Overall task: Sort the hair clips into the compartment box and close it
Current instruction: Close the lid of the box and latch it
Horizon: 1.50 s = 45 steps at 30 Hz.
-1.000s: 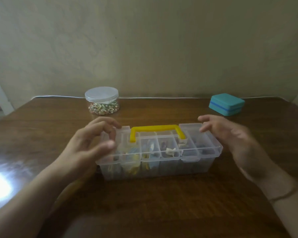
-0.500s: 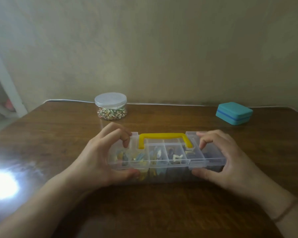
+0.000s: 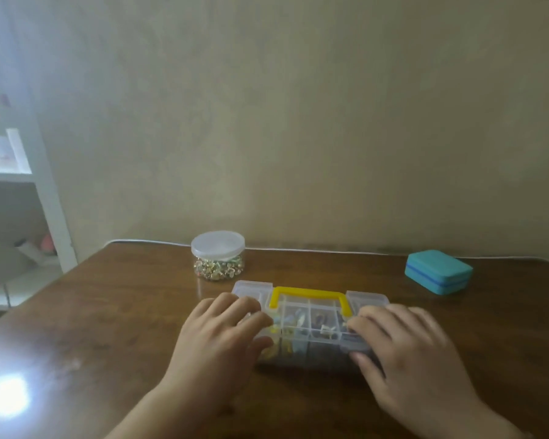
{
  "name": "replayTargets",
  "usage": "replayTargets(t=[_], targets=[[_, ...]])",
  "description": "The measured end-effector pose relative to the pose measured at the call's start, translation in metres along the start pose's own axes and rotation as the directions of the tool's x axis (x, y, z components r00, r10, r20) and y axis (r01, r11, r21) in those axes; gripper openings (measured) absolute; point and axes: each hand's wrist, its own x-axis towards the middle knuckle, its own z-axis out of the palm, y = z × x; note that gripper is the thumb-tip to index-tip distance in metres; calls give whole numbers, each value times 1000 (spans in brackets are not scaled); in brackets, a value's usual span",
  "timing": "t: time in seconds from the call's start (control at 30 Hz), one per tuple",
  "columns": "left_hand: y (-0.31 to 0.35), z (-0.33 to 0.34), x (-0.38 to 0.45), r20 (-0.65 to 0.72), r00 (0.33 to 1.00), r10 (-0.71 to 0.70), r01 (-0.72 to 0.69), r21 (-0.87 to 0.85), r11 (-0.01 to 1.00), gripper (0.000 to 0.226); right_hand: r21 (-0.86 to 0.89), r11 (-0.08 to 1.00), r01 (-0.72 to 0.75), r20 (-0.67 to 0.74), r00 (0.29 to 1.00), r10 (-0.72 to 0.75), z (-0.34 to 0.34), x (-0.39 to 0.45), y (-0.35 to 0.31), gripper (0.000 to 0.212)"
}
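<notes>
Low in the centre of the frame, a clear plastic compartment box with a yellow handle (image 3: 309, 315) sits on the brown wooden bench (image 3: 108, 312). My left hand (image 3: 219, 337) and right hand (image 3: 406, 346) each grip an end, fingers pressing its lid. I judge closing is underway; next, the latches need snapping.

2 bare forearms (no sleeves)
</notes>
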Motion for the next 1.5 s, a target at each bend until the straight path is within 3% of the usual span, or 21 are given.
replayTargets(t=[0.2, 0.3, 0.63, 0.77, 0.9, 0.97, 1.23, 1.37, 1.5], targets=[[-29, 74, 65, 139, 974, -181, 162, 138, 977, 33, 25, 985, -173, 38, 984, 172, 42, 77, 34, 38], [-53, 110, 94, 195, 947, -256, 217, 202, 955, 30, 89, 971, -223, -4, 975, 224, 80, 116, 56, 35], [-95, 143, 129, 243, 900, -362, 337, 140, 931, 30, 264, 934, -243, -163, 943, 291, 150, 167, 81, 39], [-95, 143, 124, 293, 908, -299, 244, 212, 946, 42, 166, 967, -194, -145, 965, 219, 148, 163, 82, 45], [-91, 134, 127, 302, 941, -151, 48, 324, 945, 41, -93, 995, -26, -198, 980, 7, 135, 156, 88, 40], [-90, 125, 126, 305, 949, -86, -15, 315, 949, 39, -136, 990, 42, -189, 980, -68, 124, 148, 88, 41], [-42, 55, 71, 208, 965, 158, -185, 118, 976, 44, -6, 997, 77, -188, 979, -77, 61, 50, 58, 41], [-14, 16, 42, 282, 921, 269, -282, 7, 959, 42, -82, 988, 128, -165, 976, -140, 30, 4, 45, 42], [-4, 1, 39, 306, 887, 346, -369, 19, 929, 44, 87, 994, 72, -177, 983, -56, 26, -12, 34, 45]])
